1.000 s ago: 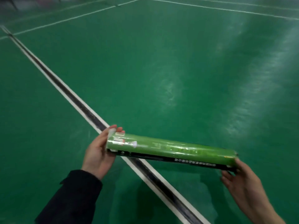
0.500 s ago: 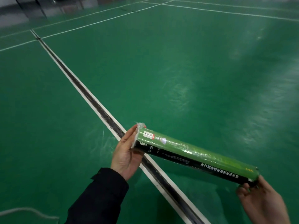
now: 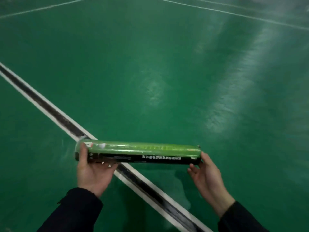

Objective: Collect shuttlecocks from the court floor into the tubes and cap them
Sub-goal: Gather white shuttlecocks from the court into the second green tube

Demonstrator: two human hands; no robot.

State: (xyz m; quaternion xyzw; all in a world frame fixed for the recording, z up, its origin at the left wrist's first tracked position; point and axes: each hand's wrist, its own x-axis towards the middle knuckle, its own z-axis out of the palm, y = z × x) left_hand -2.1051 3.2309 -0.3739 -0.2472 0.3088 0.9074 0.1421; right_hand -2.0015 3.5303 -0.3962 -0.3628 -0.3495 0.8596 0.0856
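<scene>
Levelled from its earlier tilt, tube (image 3: 138, 154) now lies horizontal above the floor (image 3: 150, 64), left hand (image 3: 93, 171) gripping one end, right hand (image 3: 207, 174) cupping the other; light, thin-walled, glossy, probably best held near the ends.

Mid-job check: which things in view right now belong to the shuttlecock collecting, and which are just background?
Part of the job:
- green tube, held level
- left hand, gripping its left end
- right hand, fingers at its right end

Just there:
- green court floor
- white-edged dark line running under the tube
No loose shuttlecocks show.
</scene>
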